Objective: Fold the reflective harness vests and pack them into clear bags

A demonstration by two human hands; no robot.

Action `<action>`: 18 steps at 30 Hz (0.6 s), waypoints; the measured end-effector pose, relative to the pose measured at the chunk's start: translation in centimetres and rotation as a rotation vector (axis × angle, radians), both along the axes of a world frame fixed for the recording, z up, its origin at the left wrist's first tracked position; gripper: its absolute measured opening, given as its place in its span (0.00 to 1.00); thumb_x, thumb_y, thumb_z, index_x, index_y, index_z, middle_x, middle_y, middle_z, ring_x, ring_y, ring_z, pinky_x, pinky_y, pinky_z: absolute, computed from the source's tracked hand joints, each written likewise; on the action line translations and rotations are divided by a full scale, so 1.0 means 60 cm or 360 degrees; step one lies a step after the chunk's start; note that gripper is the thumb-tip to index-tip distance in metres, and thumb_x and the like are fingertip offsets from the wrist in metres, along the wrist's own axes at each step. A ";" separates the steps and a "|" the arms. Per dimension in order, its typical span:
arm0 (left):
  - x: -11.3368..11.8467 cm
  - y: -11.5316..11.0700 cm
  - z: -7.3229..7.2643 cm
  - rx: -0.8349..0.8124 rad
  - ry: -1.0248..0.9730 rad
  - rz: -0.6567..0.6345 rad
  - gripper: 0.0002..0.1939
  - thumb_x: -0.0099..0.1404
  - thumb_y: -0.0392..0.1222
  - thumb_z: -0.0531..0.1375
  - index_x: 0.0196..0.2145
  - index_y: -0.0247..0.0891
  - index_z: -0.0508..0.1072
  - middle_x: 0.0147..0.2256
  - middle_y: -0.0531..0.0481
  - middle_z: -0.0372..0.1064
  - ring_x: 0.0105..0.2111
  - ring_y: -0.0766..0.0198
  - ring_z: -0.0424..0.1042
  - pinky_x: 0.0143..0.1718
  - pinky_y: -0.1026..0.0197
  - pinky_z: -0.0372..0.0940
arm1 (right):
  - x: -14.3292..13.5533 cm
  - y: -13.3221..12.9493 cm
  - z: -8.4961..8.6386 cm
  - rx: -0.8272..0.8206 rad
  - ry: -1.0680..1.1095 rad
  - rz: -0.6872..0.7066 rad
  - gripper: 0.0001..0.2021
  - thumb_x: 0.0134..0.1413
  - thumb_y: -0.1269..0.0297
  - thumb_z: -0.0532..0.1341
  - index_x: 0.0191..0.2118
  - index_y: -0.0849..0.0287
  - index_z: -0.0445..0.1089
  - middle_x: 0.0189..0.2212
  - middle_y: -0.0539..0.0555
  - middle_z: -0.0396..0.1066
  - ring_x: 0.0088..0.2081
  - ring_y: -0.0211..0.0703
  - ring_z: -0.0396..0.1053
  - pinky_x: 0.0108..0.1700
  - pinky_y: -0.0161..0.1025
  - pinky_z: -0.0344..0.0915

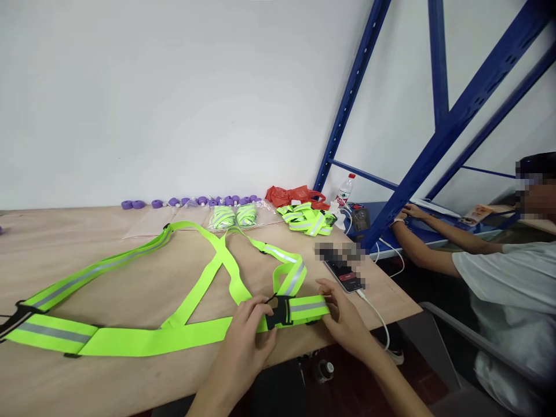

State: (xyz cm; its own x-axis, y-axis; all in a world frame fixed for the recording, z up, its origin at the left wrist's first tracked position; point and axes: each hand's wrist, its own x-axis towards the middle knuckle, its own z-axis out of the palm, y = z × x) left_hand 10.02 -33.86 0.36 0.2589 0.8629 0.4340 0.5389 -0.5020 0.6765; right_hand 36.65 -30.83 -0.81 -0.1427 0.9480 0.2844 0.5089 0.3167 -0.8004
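A neon-yellow reflective harness [130,341] lies spread over the wooden table, its straps crossing near the middle. My left hand [249,333] is closed on the strap at a black buckle [279,311], thumb below and fingers above. Right of the buckle, my right hand [341,315] pinches the end of the short strap with a grey stripe [308,307]. Another black buckle [19,318] sits at the harness's far left end.
Behind the harness are bagged neon rolls [223,217], purple rolls [157,204], a bundled neon harness [310,221], a red bag [295,196] and a bottle [346,188]. A cabled phone [343,271] lies right. Blue rack posts [438,145] and a seated person [504,272] are farther right.
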 end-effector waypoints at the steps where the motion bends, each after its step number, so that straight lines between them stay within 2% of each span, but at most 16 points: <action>1: -0.003 -0.003 -0.001 -0.0011 0.0002 0.0018 0.10 0.67 0.34 0.56 0.45 0.45 0.66 0.53 0.44 0.68 0.54 0.53 0.70 0.50 0.53 0.69 | -0.003 0.003 0.000 0.0063 -0.0144 -0.0018 0.29 0.49 0.75 0.55 0.59 0.55 0.61 0.42 0.55 0.69 0.44 0.46 0.72 0.49 0.45 0.71; 6: -0.022 -0.011 -0.012 -0.0077 0.0131 0.0086 0.09 0.66 0.35 0.58 0.44 0.45 0.69 0.48 0.44 0.71 0.49 0.51 0.73 0.46 0.51 0.70 | -0.008 0.011 -0.003 0.0323 -0.0677 -0.0048 0.32 0.45 0.79 0.51 0.59 0.57 0.62 0.49 0.59 0.71 0.49 0.50 0.71 0.51 0.48 0.70; 10: -0.034 -0.016 -0.015 -0.0046 0.0213 0.0176 0.08 0.66 0.37 0.59 0.42 0.44 0.72 0.48 0.44 0.71 0.48 0.49 0.72 0.46 0.47 0.69 | -0.002 0.015 -0.009 0.0500 -0.1029 -0.0054 0.28 0.47 0.78 0.52 0.55 0.58 0.69 0.48 0.61 0.75 0.50 0.56 0.72 0.50 0.53 0.70; 12: -0.040 -0.018 -0.015 -0.0021 0.0247 0.0239 0.09 0.66 0.37 0.59 0.44 0.45 0.73 0.49 0.44 0.71 0.49 0.48 0.72 0.46 0.47 0.67 | -0.001 0.017 -0.010 0.0492 -0.0989 -0.0074 0.26 0.48 0.77 0.53 0.54 0.57 0.70 0.48 0.60 0.75 0.51 0.57 0.72 0.51 0.53 0.70; 16: -0.052 -0.021 -0.014 -0.0061 0.0342 0.0290 0.12 0.64 0.35 0.59 0.45 0.45 0.73 0.50 0.45 0.72 0.49 0.49 0.71 0.46 0.47 0.65 | -0.006 0.021 -0.004 0.0154 -0.0528 -0.0035 0.20 0.54 0.70 0.54 0.52 0.56 0.70 0.48 0.58 0.76 0.51 0.51 0.73 0.52 0.47 0.71; 18: -0.057 -0.022 -0.012 -0.0127 0.0375 0.0307 0.12 0.64 0.34 0.59 0.45 0.45 0.72 0.49 0.46 0.72 0.49 0.49 0.71 0.47 0.47 0.63 | -0.009 0.023 0.004 0.0030 -0.0404 0.0041 0.17 0.55 0.67 0.55 0.50 0.55 0.71 0.48 0.57 0.76 0.51 0.51 0.73 0.54 0.47 0.71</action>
